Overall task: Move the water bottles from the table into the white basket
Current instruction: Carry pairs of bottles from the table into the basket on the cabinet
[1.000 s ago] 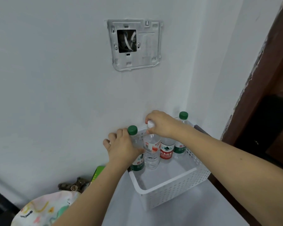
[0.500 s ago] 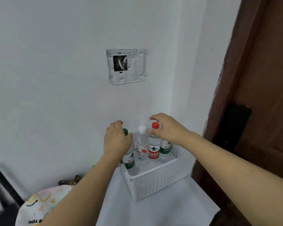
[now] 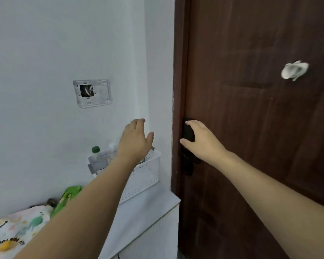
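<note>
Now both hands empty, fingers loose: left hand (image 3: 134,141) above bottles (image 3: 98,158) in basket (image 3: 148,172); right hand (image 3: 202,142) beside.

There is only one view, from the person's head. It is looking forward and a little down, toward the corner where the wall (image 3: 54,53) is meeting the door (image 3: 260,128). Both forearms are reaching out from the lower edge, near the lens. The bench (image 3: 138,208) is lying low and left, the basket (image 3: 144,176) farther back.
</note>
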